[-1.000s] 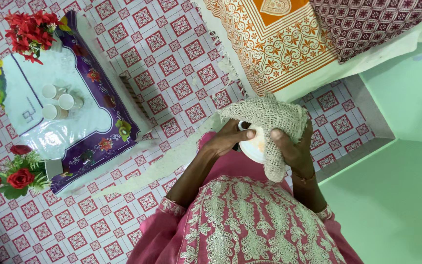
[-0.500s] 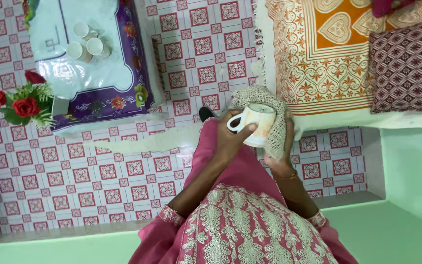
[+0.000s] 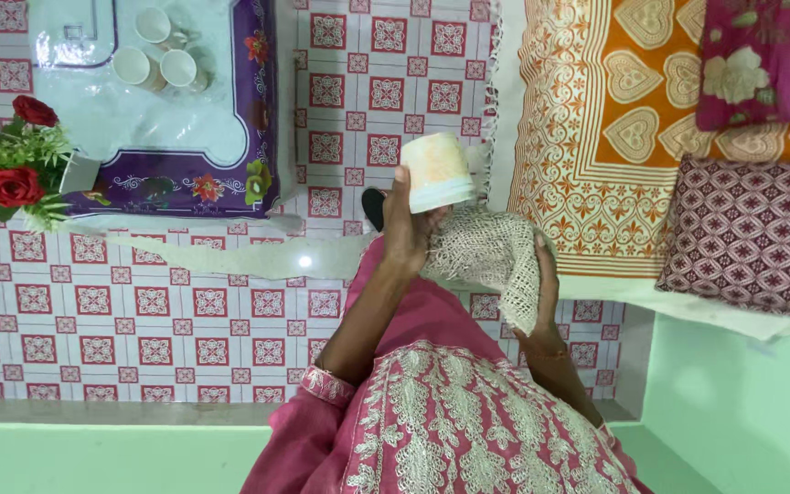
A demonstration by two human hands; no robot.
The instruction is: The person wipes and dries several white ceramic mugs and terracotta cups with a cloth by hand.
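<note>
White mug [image 3: 436, 171] gripped by left hand [image 3: 404, 233]; right hand [image 3: 541, 274] clutches cloth [image 3: 491, 256].

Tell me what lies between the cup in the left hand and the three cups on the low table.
In the head view, only bare patterned floor tiles and the table's purple-bordered edge separate the held cup from the three cups.

- The right hand [image 3: 541, 284] is mostly hidden under the beige mesh cloth [image 3: 491, 252]; only its edge and wrist show.
- The cup [image 3: 436, 171] shows its outer wall only; its handle and mouth are out of sight.
- The left hand [image 3: 404, 229] covers the cup's lower part.
- The table [image 3: 230, 174] and the red flowers [image 3: 11, 174] are cut by the picture's edge.
- The pillows [image 3: 761, 137] run off the right edge.
</note>
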